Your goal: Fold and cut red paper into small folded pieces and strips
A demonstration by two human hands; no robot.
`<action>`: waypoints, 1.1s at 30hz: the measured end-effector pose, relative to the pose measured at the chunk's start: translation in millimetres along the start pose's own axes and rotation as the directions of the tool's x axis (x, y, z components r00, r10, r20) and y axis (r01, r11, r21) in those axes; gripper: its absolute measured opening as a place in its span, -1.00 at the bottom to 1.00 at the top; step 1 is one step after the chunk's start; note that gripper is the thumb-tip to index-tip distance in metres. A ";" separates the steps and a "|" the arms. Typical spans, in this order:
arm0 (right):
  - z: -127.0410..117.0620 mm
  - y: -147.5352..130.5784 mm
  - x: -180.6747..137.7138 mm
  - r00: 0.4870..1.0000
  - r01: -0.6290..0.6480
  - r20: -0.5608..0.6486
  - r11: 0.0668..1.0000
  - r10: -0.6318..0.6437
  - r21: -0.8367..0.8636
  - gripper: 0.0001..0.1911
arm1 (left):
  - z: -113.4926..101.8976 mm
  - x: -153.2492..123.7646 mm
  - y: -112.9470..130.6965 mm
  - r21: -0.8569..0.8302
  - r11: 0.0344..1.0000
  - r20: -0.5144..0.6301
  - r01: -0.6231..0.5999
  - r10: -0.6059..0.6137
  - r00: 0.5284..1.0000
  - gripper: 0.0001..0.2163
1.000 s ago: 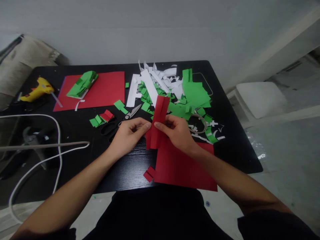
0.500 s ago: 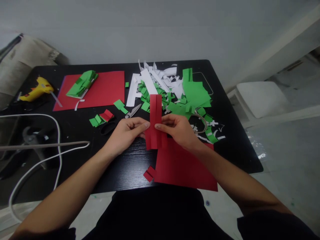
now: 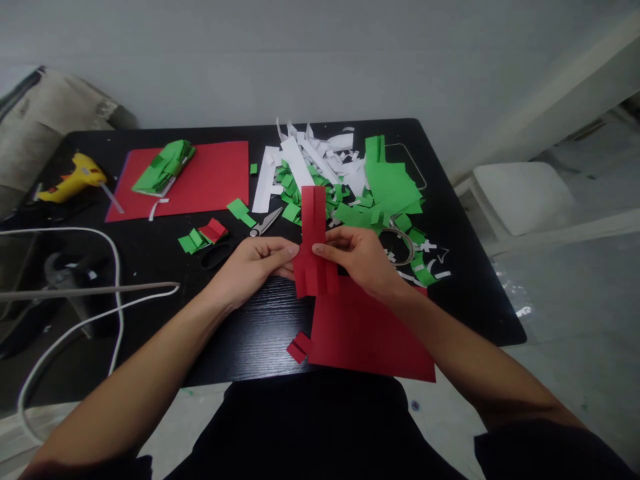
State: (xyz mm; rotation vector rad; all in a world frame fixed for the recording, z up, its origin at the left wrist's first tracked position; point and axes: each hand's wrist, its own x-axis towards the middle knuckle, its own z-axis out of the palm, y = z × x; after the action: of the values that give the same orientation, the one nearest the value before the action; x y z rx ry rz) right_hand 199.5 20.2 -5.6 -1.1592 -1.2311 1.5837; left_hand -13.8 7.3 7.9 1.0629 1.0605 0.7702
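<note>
A folded piece of red paper is held upright between my two hands above the table. My left hand pinches its left edge with thumb and fingers. On the other side, my right hand grips it, the thumb resting on the front face. Creases run along its length, and its lower part is wider than the top. Below my right hand lies a red sheet, with small folded red pieces at its left edge. Scissors lie just beyond my left hand, their handles partly hidden.
White paper strips and green scraps are heaped at the back, beside a tape roll. A folded green bundle rests on another red sheet. At the left are a yellow glue gun and a white cable.
The red paper has turned slightly and its lower part has opened wider between my hands. Both hands have barely moved and keep their hold.
</note>
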 end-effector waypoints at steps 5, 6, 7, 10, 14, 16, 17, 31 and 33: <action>-1.3 -1.0 0.8 1.000 -0.016 0.003 1.000 0.016 -0.004 -0.60 | 1.4 0.1 0.1 0.050 0.998 -0.049 -0.035 0.038 0.998 -0.76; -1.7 -1.2 1.1 1.000 -0.021 0.006 1.000 0.021 -0.004 -0.59 | 1.9 0.2 -0.1 0.060 0.997 -0.057 -0.039 0.042 0.998 -0.75; -2.1 -1.4 1.4 1.000 -0.026 0.009 1.000 0.026 -0.007 -0.59 | 2.4 0.3 -0.3 0.070 0.997 -0.063 -0.040 0.045 0.997 -0.75; -3.7 -2.4 2.0 0.999 -0.040 0.024 0.999 0.040 -0.018 -0.59 | 3.1 0.8 -0.8 0.088 0.995 -0.075 -0.049 0.055 0.996 -0.77; -4.7 -6.3 1.0 0.998 -0.027 0.063 0.999 0.030 -0.041 -0.61 | 3.4 0.7 0.7 0.087 0.996 -0.068 -0.033 0.039 0.997 -0.81; -4.0 -9.6 -0.1 0.995 -0.007 0.094 0.999 0.012 -0.050 -0.62 | 4.1 0.1 2.8 0.077 0.997 -0.069 -0.015 0.020 0.997 -0.82; -3.3 -11.1 -0.8 0.994 0.004 0.109 0.999 0.002 -0.052 -0.63 | 4.6 -0.3 3.9 0.071 0.997 -0.072 -0.006 0.011 0.997 -0.82; 7.7 -7.3 -4.3 0.997 -0.041 0.061 0.999 0.041 -0.001 -0.72 | 7.8 -0.5 1.3 0.016 0.999 -0.090 0.044 -0.043 0.995 -0.81; 7.9 -10.6 -5.5 0.996 -0.024 0.086 0.999 0.027 -0.029 -0.71 | 8.7 -0.7 2.6 0.020 0.998 -0.094 0.051 -0.049 0.994 -0.81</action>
State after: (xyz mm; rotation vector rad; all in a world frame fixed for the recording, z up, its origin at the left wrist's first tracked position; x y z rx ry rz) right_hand 193.9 15.3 6.6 -1.1382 -1.3032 1.6556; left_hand -5.9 4.8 11.6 1.0233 1.1737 0.7753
